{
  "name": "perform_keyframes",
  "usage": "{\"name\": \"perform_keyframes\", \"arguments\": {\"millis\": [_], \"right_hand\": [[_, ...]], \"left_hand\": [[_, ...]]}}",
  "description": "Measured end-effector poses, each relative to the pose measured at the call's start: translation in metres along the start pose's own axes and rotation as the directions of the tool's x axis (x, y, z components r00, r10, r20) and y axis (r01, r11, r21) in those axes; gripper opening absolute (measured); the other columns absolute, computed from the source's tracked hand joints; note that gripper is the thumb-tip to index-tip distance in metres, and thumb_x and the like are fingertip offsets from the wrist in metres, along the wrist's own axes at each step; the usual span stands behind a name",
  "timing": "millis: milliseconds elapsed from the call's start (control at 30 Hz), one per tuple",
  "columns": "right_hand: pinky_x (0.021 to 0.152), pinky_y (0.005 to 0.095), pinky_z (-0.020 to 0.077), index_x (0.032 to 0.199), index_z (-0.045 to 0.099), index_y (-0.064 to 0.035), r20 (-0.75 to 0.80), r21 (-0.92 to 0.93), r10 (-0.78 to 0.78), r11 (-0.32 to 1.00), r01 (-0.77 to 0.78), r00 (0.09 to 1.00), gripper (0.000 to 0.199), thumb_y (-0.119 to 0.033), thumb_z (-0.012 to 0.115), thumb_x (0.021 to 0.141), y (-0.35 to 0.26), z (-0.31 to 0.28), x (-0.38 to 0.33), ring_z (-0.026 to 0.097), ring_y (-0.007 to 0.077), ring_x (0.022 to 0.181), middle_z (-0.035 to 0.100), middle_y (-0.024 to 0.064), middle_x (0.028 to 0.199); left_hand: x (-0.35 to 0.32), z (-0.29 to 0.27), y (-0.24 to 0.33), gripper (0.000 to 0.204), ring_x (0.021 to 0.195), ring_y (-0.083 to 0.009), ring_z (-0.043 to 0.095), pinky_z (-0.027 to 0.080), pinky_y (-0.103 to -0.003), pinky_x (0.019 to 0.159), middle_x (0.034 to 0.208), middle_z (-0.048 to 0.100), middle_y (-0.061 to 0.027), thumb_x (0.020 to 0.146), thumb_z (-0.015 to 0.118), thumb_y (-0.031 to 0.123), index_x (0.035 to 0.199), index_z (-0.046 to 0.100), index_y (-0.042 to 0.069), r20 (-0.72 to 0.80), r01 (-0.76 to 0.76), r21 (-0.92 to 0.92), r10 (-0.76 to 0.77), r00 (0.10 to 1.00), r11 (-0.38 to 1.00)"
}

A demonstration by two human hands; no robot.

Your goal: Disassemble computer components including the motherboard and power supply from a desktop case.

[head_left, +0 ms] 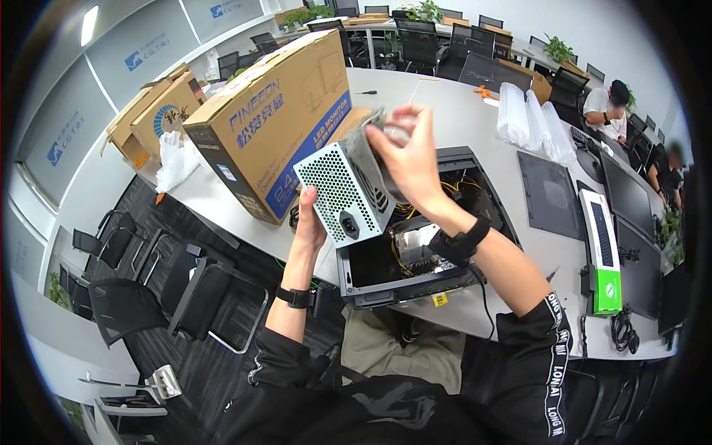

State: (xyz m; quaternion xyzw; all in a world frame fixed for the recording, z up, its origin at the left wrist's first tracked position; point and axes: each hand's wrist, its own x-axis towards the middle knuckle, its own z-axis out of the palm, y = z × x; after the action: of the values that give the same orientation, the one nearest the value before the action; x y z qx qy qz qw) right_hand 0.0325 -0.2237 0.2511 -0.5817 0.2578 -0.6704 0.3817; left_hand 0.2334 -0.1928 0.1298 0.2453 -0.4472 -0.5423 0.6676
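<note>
Just above the open PC case (374, 285), L hand (310, 222) had the metal PSU (334, 194) gripped low on its left side, thumb on the perforated face, unit tilted, socket (348, 224) toward the wearer. R hand (411, 157), up top, had thumb + fingers on the grey wrap (362, 148) at the PSU's upper right; fingertips partly blurred, couldn't tell how tight. Underneath, the case lay flat, yellow wires (447, 185) inside, its front side hard by the table's (445, 111) near edge: little slack there! Left? Tight too: big monitor box (259, 130) stood just beyond L hand, w/ a white plastic bag (176, 162) past it. Right was better: a strip of tabletop showed btwn case and flat dark panel (549, 194), then came the green-and-white box (607, 293), coiled cable (625, 335) just beside it. Most room ran behind the case, toward the far edge, w/ clear plastic packaging (513, 115) off right.
</note>
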Motion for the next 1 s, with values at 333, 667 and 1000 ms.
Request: {"name": "perform_keyframes", "arguments": {"millis": [333, 667, 1000], "right_hand": [[0.096, 0.0435, 0.0463, 0.109, 0.053, 0.0078, 0.174, -0.617, 0.059, 0.785, 0.062, 0.983, 0.067, -0.048, 0.083, 0.087, 0.027, -0.007, -0.01, 0.052, 0.0351, 0.109, 0.053, 0.0204, 0.11], [0.08, 0.0436, 0.0519, 0.088, 0.065, 0.0005, 0.511, -0.63, -0.193, 0.579, 0.518, 0.838, 0.041, -0.04, 0.074, 0.094, 0.0, -0.023, -0.003, 0.062, 0.0345, 0.089, 0.062, 0.0148, 0.09], [0.09, 0.0507, 0.052, 0.118, 0.058, 0.0029, 0.356, -0.476, 0.172, 0.879, 0.02, 0.919, 0.048, -0.043, 0.048, 0.111, -0.007, -0.014, -0.016, 0.066, 0.0475, 0.102, 0.066, 0.0289, 0.108]], "left_hand": [[-0.001, 0.013, 0.007, 0.084, 0.112, -0.0191, 0.068, 0.057, -0.035, 0.097, 0.126, 0.066, -0.0096, 0.088, 0.072, 0.06, 0.142, 0.05, 0.0, -0.048, -0.01, -0.027, 0.009, 0.999, 1.0], [-0.003, 0.003, 0.002, 0.091, 0.119, -0.0224, 0.065, 0.055, -0.038, 0.101, 0.132, 0.063, -0.0118, 0.086, 0.073, 0.064, 0.145, 0.047, 0.0, -0.065, 0.031, -0.029, -0.033, 0.997, 0.999], [0.0, -0.003, -0.003, 0.089, 0.126, -0.026, 0.062, 0.053, -0.042, 0.107, 0.14, 0.061, -0.0135, 0.091, 0.065, 0.066, 0.151, 0.045, 0.003, -0.042, 0.007, -0.002, -0.007, 0.999, 1.0]]}}
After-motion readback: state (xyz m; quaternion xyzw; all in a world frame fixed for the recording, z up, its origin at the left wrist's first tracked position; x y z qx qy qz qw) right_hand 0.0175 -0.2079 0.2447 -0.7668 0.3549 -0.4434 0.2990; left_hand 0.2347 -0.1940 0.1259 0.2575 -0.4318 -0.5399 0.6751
